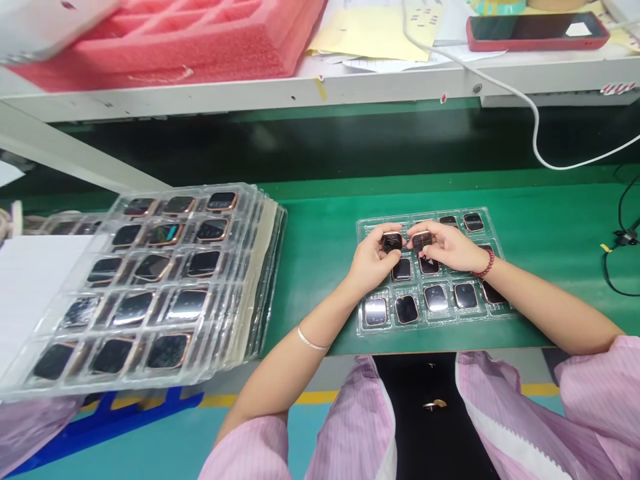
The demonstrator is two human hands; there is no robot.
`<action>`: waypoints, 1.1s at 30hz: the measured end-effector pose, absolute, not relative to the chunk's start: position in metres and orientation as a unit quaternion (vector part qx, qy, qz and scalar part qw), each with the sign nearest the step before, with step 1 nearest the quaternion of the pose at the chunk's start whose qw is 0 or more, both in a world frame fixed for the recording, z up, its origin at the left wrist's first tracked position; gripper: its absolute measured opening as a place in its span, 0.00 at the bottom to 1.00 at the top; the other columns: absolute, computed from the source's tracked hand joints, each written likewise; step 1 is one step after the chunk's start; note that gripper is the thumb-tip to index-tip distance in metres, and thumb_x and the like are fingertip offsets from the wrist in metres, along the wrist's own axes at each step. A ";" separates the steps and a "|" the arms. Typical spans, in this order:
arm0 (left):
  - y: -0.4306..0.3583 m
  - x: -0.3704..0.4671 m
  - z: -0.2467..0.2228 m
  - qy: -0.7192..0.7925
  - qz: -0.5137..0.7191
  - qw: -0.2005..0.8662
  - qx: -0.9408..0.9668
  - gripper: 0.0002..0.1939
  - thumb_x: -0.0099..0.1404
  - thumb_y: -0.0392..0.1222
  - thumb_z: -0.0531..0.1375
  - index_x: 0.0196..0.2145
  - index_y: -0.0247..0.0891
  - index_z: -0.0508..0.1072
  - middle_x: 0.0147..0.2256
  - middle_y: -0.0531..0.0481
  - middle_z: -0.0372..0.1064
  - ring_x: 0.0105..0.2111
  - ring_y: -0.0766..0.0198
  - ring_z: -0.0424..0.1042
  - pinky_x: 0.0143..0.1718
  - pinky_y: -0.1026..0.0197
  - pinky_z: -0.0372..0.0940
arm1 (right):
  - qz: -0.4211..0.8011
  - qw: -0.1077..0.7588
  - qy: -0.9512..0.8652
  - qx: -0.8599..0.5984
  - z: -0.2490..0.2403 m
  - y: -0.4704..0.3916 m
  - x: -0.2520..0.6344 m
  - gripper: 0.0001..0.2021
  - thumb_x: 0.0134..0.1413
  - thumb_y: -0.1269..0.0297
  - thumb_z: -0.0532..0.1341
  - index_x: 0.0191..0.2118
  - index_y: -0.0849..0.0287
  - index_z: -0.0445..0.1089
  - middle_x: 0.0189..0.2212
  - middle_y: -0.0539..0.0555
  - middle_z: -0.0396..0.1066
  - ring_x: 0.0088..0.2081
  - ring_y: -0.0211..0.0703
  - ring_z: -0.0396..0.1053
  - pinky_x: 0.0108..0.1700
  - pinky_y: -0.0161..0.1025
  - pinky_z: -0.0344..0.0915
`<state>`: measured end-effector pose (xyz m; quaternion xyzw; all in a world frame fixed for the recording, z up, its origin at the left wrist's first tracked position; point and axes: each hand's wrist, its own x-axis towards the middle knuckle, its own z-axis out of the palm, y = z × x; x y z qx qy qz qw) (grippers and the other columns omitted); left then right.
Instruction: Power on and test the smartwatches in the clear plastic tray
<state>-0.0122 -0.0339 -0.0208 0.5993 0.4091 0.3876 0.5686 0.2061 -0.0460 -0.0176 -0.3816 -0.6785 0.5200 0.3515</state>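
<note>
My left hand (pixel 373 259) is closed on a dark square smartwatch (pixel 392 241), gripped between thumb and fingers. Close beside it, my right hand (pixel 445 245) pinches a second smartwatch (pixel 422 241) by its edges. Both watch faces are black and turned up toward me. They are held over the far rows of a clear plastic tray (pixel 395 327) on the green bench. More watch bodies without straps lie in the tray's pockets, such as one near watch (pixel 376 311) at the front left corner. My hands and right forearm hide several pockets.
To the left rises a tall stack of clear trays (pixel 200 360) with more watches. A white shelf edge (pixel 250 100) crosses above the bench, bearing pink foam (pixel 200 60), papers and a red-cased phone (pixel 537 32). A white cable (pixel 535 127) hangs down; black cords (pixel 625 237) lie at right.
</note>
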 end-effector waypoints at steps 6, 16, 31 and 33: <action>-0.033 -0.012 -0.022 0.396 0.397 0.579 0.592 0.22 0.56 0.34 0.62 0.50 0.37 0.71 0.38 0.47 0.77 0.36 0.62 0.75 0.39 0.60 0.70 | 0.512 0.354 -0.680 -0.388 -0.020 -0.046 0.207 0.20 0.54 0.74 0.60 0.53 0.57 0.70 0.48 0.59 0.76 0.45 0.48 0.78 0.42 0.44 0.78; -0.033 -0.013 -0.022 0.406 0.387 0.574 0.596 0.26 0.55 0.34 0.63 0.54 0.39 0.70 0.40 0.47 0.76 0.40 0.61 0.75 0.43 0.59 0.70 | 0.504 0.341 -0.690 -0.392 -0.020 -0.046 0.208 0.21 0.56 0.76 0.58 0.55 0.57 0.69 0.46 0.58 0.77 0.37 0.42 0.78 0.38 0.40 0.78; -0.031 -0.016 -0.023 0.400 0.382 0.575 0.603 0.23 0.59 0.36 0.63 0.53 0.37 0.71 0.37 0.48 0.77 0.32 0.64 0.74 0.39 0.57 0.72 | 0.555 0.347 -0.656 -0.376 -0.021 -0.042 0.209 0.23 0.55 0.78 0.56 0.57 0.59 0.67 0.46 0.57 0.77 0.37 0.39 0.78 0.40 0.39 0.78; -0.031 -0.016 -0.023 0.408 0.374 0.575 0.602 0.22 0.60 0.38 0.63 0.52 0.36 0.71 0.36 0.48 0.77 0.29 0.65 0.73 0.37 0.58 0.72 | 0.545 0.352 -0.669 -0.363 -0.021 -0.042 0.208 0.23 0.54 0.79 0.56 0.56 0.59 0.67 0.46 0.57 0.76 0.39 0.40 0.78 0.42 0.41 0.78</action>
